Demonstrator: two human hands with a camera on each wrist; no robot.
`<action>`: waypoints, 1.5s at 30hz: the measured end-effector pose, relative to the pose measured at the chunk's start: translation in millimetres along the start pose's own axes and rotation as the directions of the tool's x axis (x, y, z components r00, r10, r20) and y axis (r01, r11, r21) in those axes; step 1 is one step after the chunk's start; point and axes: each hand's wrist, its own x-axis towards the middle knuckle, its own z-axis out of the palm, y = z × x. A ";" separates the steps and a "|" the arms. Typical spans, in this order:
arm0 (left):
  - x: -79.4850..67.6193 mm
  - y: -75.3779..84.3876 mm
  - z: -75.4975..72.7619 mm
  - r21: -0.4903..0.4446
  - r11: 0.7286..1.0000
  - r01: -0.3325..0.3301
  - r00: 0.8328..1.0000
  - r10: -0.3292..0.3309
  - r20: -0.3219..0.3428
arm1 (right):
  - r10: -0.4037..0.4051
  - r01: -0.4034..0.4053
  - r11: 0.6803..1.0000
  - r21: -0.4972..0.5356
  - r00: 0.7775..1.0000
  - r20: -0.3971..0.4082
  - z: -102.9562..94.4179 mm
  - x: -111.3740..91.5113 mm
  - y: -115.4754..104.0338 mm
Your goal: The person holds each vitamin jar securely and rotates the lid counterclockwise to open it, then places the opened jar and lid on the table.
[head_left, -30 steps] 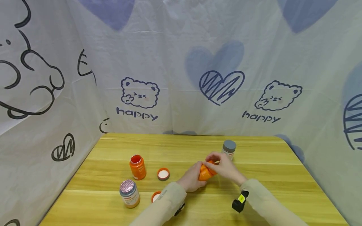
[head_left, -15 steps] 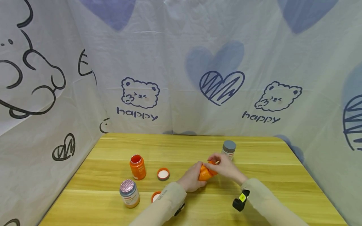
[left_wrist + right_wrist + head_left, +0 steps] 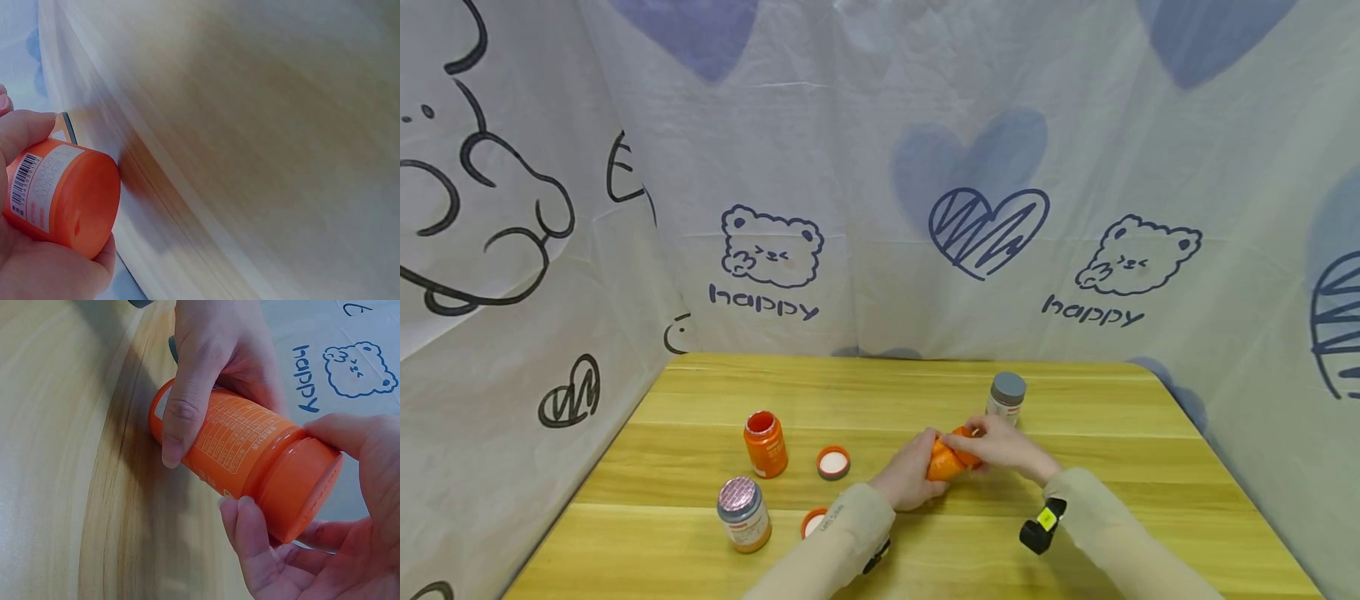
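An orange bottle [image 3: 945, 463] is held tilted above the table, its screw cap [image 3: 299, 490] pointing right. My left hand [image 3: 907, 475] grips the bottle's body; the left wrist view shows its base and a barcode label [image 3: 39, 184]. Around the cap, the thumb and fingers of my right hand [image 3: 1009, 447] take hold. From the right wrist view, the cap sits on the bottle's neck. Just behind my right hand stands a jar with a grey lid [image 3: 1008, 387], its lower part partly hidden.
To the left stand an uncapped orange bottle [image 3: 766, 446] and a jar with a foil-sealed top [image 3: 745, 515]. Two loose caps lie nearby: one cap [image 3: 833, 462] in full view, the other cap [image 3: 812, 522] partly behind my left sleeve. A printed cloth [image 3: 880, 167] hangs behind the wooden table.
My right hand has turned about the cap, its fingers shifting lower around it and its wrist moving slightly up. My left hand and the bottle have stayed in place.
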 end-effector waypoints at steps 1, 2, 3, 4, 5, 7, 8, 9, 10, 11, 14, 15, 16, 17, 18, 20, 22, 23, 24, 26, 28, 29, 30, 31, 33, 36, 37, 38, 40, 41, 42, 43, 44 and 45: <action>0.0 0.2 -0.1 -0.002 1.000 0.003 1.000 -0.003 0.001 | 0.000 0.000 1.000 0.005 1.000 0.004 -0.1 0.0 0.0; -0.2 0.4 -0.2 -0.003 1.000 0.005 1.000 -0.005 0.002 | -0.001 0.001 1.000 0.008 1.000 0.005 -0.1 0.2 0.2; -0.3 0.8 -0.5 -0.005 1.000 0.008 1.000 -0.008 0.002 | -0.003 0.003 1.000 0.014 1.000 0.008 -0.1 0.5 0.5; -0.3 0.9 -0.8 -0.005 1.000 0.009 1.000 -0.009 0.003 | -0.005 0.005 1.000 0.018 1.000 0.009 -0.1 0.7 0.5; -0.4 1.0 -1.0 -0.006 1.000 0.010 1.000 -0.010 0.003 | -0.007 0.007 1.000 0.020 1.000 0.011 0.0 1.0 0.6; -0.4 1.1 -1.1 -0.008 1.000 0.010 1.000 -0.010 0.003 | -0.011 0.011 1.000 0.016 1.000 0.013 -0.2 1.5 0.7; -0.4 1.1 -1.2 -0.009 1.000 0.010 1.000 -0.010 0.004 | -0.013 0.012 1.000 0.013 1.000 0.014 -0.2 1.4 0.5; -0.4 1.2 -1.3 -0.010 1.000 0.010 1.000 -0.010 0.003 | -0.016 0.016 1.000 0.010 1.000 0.016 -0.4 1.3 0.1; -0.5 1.2 -1.4 -0.009 1.000 0.009 1.000 -0.009 0.003 | -0.019 0.019 1.000 0.007 1.000 0.018 -0.6 1.2 -0.3; -0.5 1.2 -1.4 -0.008 1.000 0.009 1.000 -0.009 0.002 | -0.022 0.021 1.000 0.002 1.000 0.020 -0.8 1.0 -0.6; -0.6 0.7 -1.0 -0.006 1.000 0.010 1.000 -0.010 0.000 | -0.034 0.034 0.999 -0.008 0.999 0.025 -1.4 0.0 -2.1; -0.6 0.7 -1.0 -0.006 1.000 0.009 1.000 -0.009 -0.001 | -0.040 0.041 0.999 -0.011 0.999 0.027 -1.7 -0.3 -2.5; -0.7 0.5 -0.9 -0.006 1.000 0.010 1.000 -0.010 -0.001 | -0.047 0.047 0.999 -0.014 0.998 0.030 -1.8 -0.5 -2.4; -0.8 0.5 -0.8 -0.009 1.000 0.011 1.000 -0.011 -0.001 | -0.054 0.054 0.998 -0.019 0.998 0.033 -1.9 -0.8 -2.6; -1.0 0.5 -0.8 -0.012 1.000 0.012 1.000 -0.012 0.000 | -0.062 0.063 0.998 -0.023 0.997 0.035 -2.1 -0.9 -2.6; -1.3 0.5 -0.9 -0.015 1.000 0.012 1.000 -0.012 0.001 | -0.077 0.078 0.996 -0.033 0.996 0.038 -2.7 -1.0 -2.4; -1.5 0.4 -1.0 -0.019 1.000 0.013 1.000 -0.013 0.001 | -0.093 0.095 0.994 -0.050 0.995 0.040 -3.2 -0.5 -1.8; -1.6 0.4 -1.1 -0.021 1.000 0.013 1.000 -0.013 0.001 | -0.102 0.104 0.993 -0.058 0.994 0.042 -3.5 -0.2 -1.6; -1.6 0.3 -1.3 -0.022 1.000 0.013 1.000 -0.013 0.001 | -0.109 0.112 0.991 -0.068 0.993 0.043 -3.9 0.3 -1.1; -1.3 -0.4 -1.1 -0.025 1.000 0.014 1.000 -0.014 0.001 | -0.126 0.129 0.987 -0.094 0.991 0.039 -4.6 1.5 -0.3; -1.0 -0.7 -1.4 -0.027 0.999 0.018 1.000 -0.018 0.002 | -0.145 0.149 0.982 -0.119 0.989 0.038 -5.4 2.7 0.6; -0.7 -1.0 -1.4 -0.028 0.999 0.020 1.000 -0.020 0.003 | -0.155 0.159 0.979 -0.130 0.987 0.038 -6.0 3.0 1.0; -0.6 -1.2 -1.4 -0.031 0.999 0.021 1.000 -0.021 0.004 | -0.167 0.171 0.975 -0.139 0.985 0.040 -6.7 3.4 1.4; -0.4 -1.5 -1.1 -0.033 0.999 0.021 1.000 -0.021 0.004 | -0.179 0.183 0.972 -0.146 0.983 0.043 -7.3 3.6 1.6; -0.5 -1.4 -1.3 -0.035 0.999 0.022 1.000 -0.022 0.004 | -0.199 0.205 0.967 -0.153 0.979 0.052 -8.3 3.7 2.2; -0.4 -1.3 -1.3 -0.039 0.999 0.016 1.000 -0.016 -0.001 | -0.230 0.238 0.959 -0.154 0.971 0.067 -9.8 3.5 2.7; -0.5 -1.2 -1.4 -0.039 0.999 0.015 1.000 -0.015 -0.003 | -0.238 0.246 0.957 -0.154 0.969 0.071 -10.0 3.4 2.9; -0.6 -0.9 -1.7 -0.041 0.999 0.014 1.000 -0.014 -0.004 | -0.246 0.255 0.954 -0.157 0.966 0.074 -10.2 3.3 3.0; -0.9 -0.1 -2.1 -0.042 0.999 0.013 1.000 -0.013 -0.006 | -0.266 0.276 0.948 -0.159 0.960 0.083 -10.7 3.1 3.4; -1.3 0.4 -2.4 -0.044 0.999 0.013 1.000 -0.013 -0.005 | -0.274 0.285 0.946 -0.157 0.958 0.087 -11.0 2.9 3.5; -1.5 0.8 -2.5 -0.045 0.999 0.012 1.000 -0.012 -0.005 | -0.283 0.295 0.943 -0.153 0.955 0.093 -11.4 2.8 3.6; -1.8 1.1 -2.6 -0.047 0.999 0.013 1.000 -0.013 -0.005 | -0.288 0.300 0.943 -0.146 0.953 0.098 -11.6 2.7 3.6; -2.0 1.4 -2.6 -0.047 0.999 0.012 1.000 -0.012 -0.004 | -0.293 0.305 0.942 -0.141 0.951 0.102 -11.9 2.6 3.6; -2.2 1.6 -2.5 -0.047 0.999 0.012 1.000 -0.012 -0.004 | -0.296 0.308 0.942 -0.132 0.949 0.108 -12.1 2.6 3.7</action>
